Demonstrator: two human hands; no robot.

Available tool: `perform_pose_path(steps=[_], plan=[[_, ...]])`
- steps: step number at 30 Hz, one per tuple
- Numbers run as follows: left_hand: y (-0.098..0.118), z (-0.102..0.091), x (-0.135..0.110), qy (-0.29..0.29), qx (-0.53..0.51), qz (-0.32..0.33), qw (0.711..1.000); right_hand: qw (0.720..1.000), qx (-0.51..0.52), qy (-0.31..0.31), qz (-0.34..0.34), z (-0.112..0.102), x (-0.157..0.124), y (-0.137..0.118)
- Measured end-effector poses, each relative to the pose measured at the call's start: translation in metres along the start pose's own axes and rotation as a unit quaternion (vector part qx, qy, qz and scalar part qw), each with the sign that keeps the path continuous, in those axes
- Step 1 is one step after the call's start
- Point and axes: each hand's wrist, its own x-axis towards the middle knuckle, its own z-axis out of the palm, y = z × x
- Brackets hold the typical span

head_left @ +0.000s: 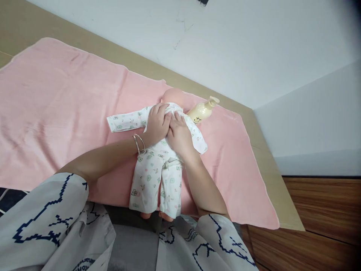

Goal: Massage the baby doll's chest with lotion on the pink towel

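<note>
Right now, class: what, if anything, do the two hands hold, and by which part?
The left hand and right hand lie on the chest of the doll, fingertips at the neckline of its suit; whether either pinches the cloth cannot be told.

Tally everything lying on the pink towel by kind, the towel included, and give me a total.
Pink towel: 1
Doll: 1
Printed baby suit, worn by the doll: 1
Cream pump bottle: 1
Total: 4
</note>
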Motion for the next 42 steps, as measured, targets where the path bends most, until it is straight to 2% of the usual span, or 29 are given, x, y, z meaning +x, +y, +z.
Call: perform_pose_path(steps=[3, 7, 10, 12, 14, 17, 19, 22, 25, 27, 30, 33, 35, 38, 40, 42], plan=[[0.002, -0.002, 0.0, -0.004, -0.011, 0.006, 1.0, 0.999, 0.035, -0.012, -0.036, 0.001, 0.007, 0.012], [0.004, -0.002, 0.0, -0.017, 0.001, 0.009, 1.0, 0.994, 0.083, 0.028, 0.065, 0.005, 0.021, 0.043], [0.004, -0.003, -0.001, -0.025, 0.0, 0.006, 1.0, 0.99, 0.065, 0.039, 0.116, 0.005, 0.016, 0.036], [0.003, -0.003, -0.002, -0.021, 0.0, 0.007, 1.0, 0.995, 0.033, 0.019, 0.093, 0.004, 0.007, 0.017], [0.001, -0.004, -0.002, -0.017, -0.005, 0.008, 1.0, 0.999, 0.012, -0.015, 0.038, 0.002, 0.0, 0.0], [-0.002, -0.003, -0.001, -0.027, -0.013, 0.003, 1.0, 0.998, 0.017, -0.049, -0.031, -0.002, 0.002, 0.002], [-0.005, -0.001, 0.0, -0.039, -0.004, 0.004, 0.999, 0.998, 0.041, -0.038, -0.025, -0.002, 0.01, 0.02], [-0.005, 0.001, 0.0, -0.042, 0.011, 0.013, 0.999, 0.996, 0.067, 0.013, 0.054, -0.001, 0.02, 0.045], [-0.001, -0.002, -0.001, -0.032, 0.013, 0.01, 0.999, 0.993, 0.044, 0.038, 0.101, 0.001, 0.017, 0.04], [0.002, -0.005, -0.002, -0.017, 0.015, 0.009, 1.0, 0.996, 0.018, 0.029, 0.081, 0.002, 0.01, 0.022], [0.004, -0.007, -0.003, 0.0, 0.014, 0.02, 1.0, 1.0, 0.003, -0.005, 0.003, 0.002, 0.002, 0.003], [0.002, -0.006, -0.004, -0.004, 0.033, 0.025, 0.999, 0.999, 0.018, -0.026, -0.033, 0.001, 0.008, 0.012], [0.002, -0.004, -0.005, -0.003, 0.058, 0.021, 0.998, 0.999, 0.037, -0.012, -0.001, 0.0, 0.015, 0.027], [0.005, -0.003, -0.005, -0.024, 0.106, 0.017, 0.994, 0.994, 0.044, 0.051, 0.083, 0.001, 0.019, 0.039], [0.007, -0.004, -0.003, -0.052, 0.142, 0.018, 0.988, 0.989, 0.021, 0.086, 0.117, 0.002, 0.015, 0.033], [0.008, -0.005, 0.0, -0.071, 0.166, 0.014, 0.983, 0.988, -0.011, 0.094, 0.121, 0.002, 0.008, 0.019]])
